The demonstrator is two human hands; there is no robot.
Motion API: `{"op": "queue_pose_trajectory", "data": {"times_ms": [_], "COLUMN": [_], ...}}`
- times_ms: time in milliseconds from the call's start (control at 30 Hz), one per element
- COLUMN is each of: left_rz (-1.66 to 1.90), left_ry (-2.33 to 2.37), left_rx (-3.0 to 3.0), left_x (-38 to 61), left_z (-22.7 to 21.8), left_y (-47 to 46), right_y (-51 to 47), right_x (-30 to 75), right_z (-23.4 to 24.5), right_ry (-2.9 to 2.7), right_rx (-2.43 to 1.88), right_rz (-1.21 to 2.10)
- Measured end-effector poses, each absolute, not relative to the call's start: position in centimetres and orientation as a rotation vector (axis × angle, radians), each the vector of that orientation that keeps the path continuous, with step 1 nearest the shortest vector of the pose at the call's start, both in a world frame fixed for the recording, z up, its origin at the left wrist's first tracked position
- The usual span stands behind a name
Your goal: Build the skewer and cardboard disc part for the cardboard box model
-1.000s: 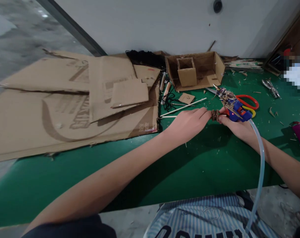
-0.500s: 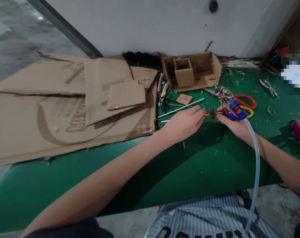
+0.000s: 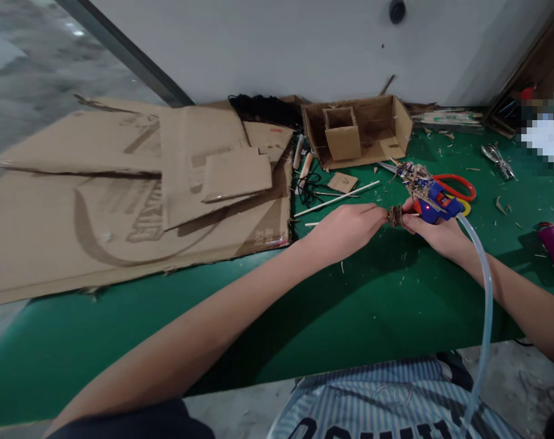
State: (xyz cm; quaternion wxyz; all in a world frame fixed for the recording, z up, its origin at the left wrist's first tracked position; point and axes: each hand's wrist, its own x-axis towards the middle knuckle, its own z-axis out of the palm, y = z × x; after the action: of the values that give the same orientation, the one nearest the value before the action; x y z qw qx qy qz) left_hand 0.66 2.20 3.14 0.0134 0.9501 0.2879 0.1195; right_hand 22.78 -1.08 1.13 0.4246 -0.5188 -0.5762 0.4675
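Observation:
My left hand (image 3: pixel 350 230) is closed, its fingertips pinching one end of a small ridged cardboard roll (image 3: pixel 395 216) that appears to sit on a thin stick. From the other side, the thumb and fingertip of my right hand (image 3: pixel 434 231) touch the roll's right end. My right hand is also closed around a blue hot glue gun (image 3: pixel 445 204), its body and front coated with cardboard scraps and its red light lit. A long clear glue stick (image 3: pixel 486 286) curves from the gun's back down towards my lap. My other right-hand fingers are mostly hidden behind the gun.
Scissors with red and yellow handles (image 3: pixel 462 186) lie behind the gun. Thin wooden sticks (image 3: pixel 336 199), black cord (image 3: pixel 308 190) and a cardboard square (image 3: pixel 342 182) are nearby. An open cardboard box (image 3: pixel 381 134) stands at the back; cardboard sheets (image 3: pixel 203 213) cover the left. Pliers (image 3: pixel 497 162) lie right.
My hands have come closer together, and the roll now sits against my right fingertips. The glue gun and its glue stick have shifted slightly right.

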Motion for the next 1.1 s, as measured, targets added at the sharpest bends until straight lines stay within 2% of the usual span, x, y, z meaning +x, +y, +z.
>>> {"op": "queue_pose_trajectory", "data": {"times_ms": [233,600,767,967,1100], "left_rz": [0.242,0.359,0.539,0.769,0.843], "left_ry": [1.093,1.075,1.170,1.375,1.319], "left_rx": [2.849,2.689,2.554,2.155,1.917], "left_x": [0.5,-3.3,-4.1,-3.5,-2.4], "left_z": [4.2,4.2,3.6,2.9,1.9], "left_y": [2.4,6.1,7.1,6.9,5.0], "right_y": [-0.7,0.8,1.7,2.8,2.7], "right_x": [22.9,24.2,26.2,30.8,33.9], "right_z": [0.1,-0.8,0.3,3.7,5.8], "right_ry": [-1.335,-1.226,-1.253,-1.668,-1.820], "right_rx": [-1.275,-1.206,-1.399,-1.930,-2.218], "right_rz": [1.114,0.990,0.702,0.043,-0.062]}}
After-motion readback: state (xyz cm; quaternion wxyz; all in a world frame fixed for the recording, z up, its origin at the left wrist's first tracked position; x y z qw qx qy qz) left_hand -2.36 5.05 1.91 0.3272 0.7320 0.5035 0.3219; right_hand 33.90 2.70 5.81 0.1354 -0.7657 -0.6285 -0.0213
